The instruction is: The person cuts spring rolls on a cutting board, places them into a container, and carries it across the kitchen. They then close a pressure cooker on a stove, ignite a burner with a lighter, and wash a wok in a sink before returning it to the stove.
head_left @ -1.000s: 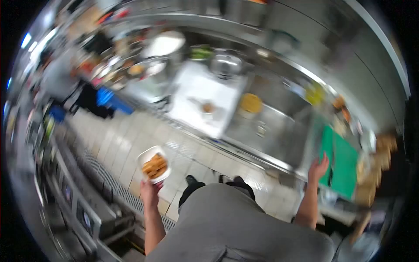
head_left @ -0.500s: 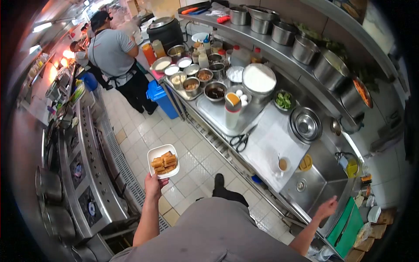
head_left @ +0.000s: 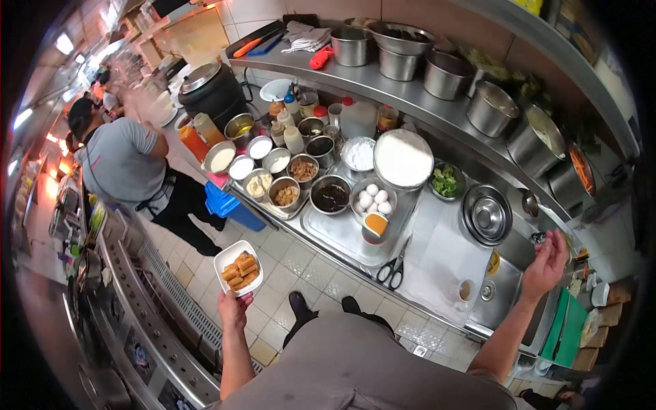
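Observation:
My left hand (head_left: 234, 311) grips the near edge of a square white bowl (head_left: 221, 258) and holds it out over the floor. Inside the bowl lie several browned, fried-looking roll pieces (head_left: 240, 272), stacked together. On the other side, my right hand (head_left: 545, 266) is raised above the steel sink (head_left: 509, 295) with its fingers stretched up and nothing visible in it. It is nearest to the sink and a green cutting board (head_left: 566, 324).
Along the steel counter stand eggs (head_left: 372, 198), a tub of white powder (head_left: 403, 158), sauce pots (head_left: 331, 195) and black scissors (head_left: 392, 272). Pots (head_left: 493, 108) line the shelf above. A stove (head_left: 147, 335) runs down the left. A person in grey (head_left: 126, 150) stands beyond a blue bin (head_left: 232, 208).
My right hand has risen from beside the sink, fingers now pointing up. My view has shifted nearer the counter and to the right. The left hand still holds the bowl.

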The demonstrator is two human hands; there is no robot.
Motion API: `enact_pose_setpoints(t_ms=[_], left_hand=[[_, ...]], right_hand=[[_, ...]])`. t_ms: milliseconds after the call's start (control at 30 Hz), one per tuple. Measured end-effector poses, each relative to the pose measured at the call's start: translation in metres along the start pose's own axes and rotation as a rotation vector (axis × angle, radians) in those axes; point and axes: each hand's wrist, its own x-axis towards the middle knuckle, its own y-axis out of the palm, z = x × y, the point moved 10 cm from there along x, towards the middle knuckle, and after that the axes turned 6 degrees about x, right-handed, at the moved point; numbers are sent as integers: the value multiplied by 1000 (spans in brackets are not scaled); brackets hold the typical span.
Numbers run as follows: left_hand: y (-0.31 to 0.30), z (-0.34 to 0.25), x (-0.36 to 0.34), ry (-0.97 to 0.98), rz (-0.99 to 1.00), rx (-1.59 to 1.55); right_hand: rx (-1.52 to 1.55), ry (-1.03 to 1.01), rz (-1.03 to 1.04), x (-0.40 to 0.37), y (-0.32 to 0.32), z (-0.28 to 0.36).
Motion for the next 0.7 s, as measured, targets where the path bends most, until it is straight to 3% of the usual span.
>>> enact_pose_setpoints(t_ms=[100, 233, 300, 400, 500, 633, 700], left_hand=[[16, -50, 48, 39, 43, 46], [37, -126, 110, 100, 163, 83], [46, -164, 141, 79, 203, 68], [44, -215, 202, 120, 231, 110], [48, -279, 243, 202, 220, 93], [36, -341, 342, 305, 175, 46], [23, -372, 387, 298, 60, 2]], right_hand=[[-238, 67, -14, -27, 20, 1], [-270, 130, -32, -63, 42, -10], [-261, 109, -53, -79, 54, -7], [-495, 6, -62, -105, 69, 36], [-734, -173, -147, -115, 119, 141], [-799, -198, -244, -119, 108, 123], [-911, -185, -245, -117, 122, 122]])
